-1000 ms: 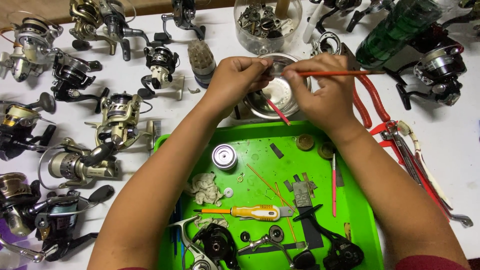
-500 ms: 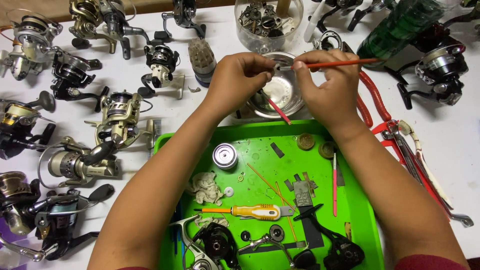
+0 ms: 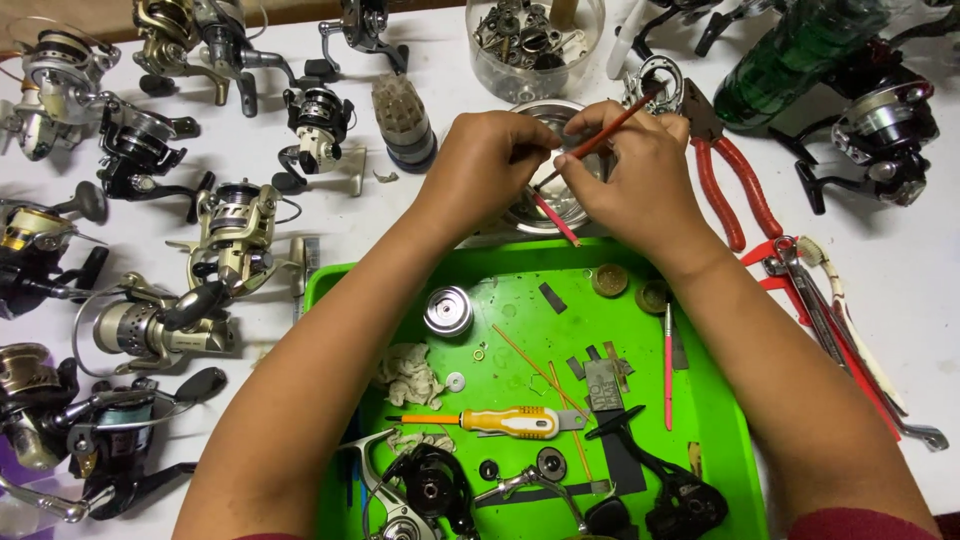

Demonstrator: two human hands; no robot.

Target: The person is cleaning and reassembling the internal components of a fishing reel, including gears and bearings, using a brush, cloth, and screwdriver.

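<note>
Left hand: your left hand (image 3: 490, 160) sits upper centre of the frame, its grip pressed together on a small part too tiny to make out, just above the metal bowl (image 3: 560, 205).
Right hand: your right hand (image 3: 640, 175) is just right of the left, fingertips nearly touching it; its grip pinches a thin red brush (image 3: 600, 135) that slants up toward the upper right.
Metal bowl: it stands on the white counter (image 3: 400, 215) directly under both hands, touching the top edge of the green tray (image 3: 720, 440); a red stick leans out of it.
Green tray: lower centre, between your forearms; it holds a yellow-handled screwdriver (image 3: 505, 421), a silver spool (image 3: 447, 310), washers, thin sticks and dark reel parts.
Left of frame: many fishing reels (image 3: 235, 235) lie spread over the counter.
Right of frame: red-handled pliers (image 3: 725, 175) lie just beside your right hand, with more tools further right.
Top of frame: a clear jar of metal parts (image 3: 535, 45) stands above the bowl.
</note>
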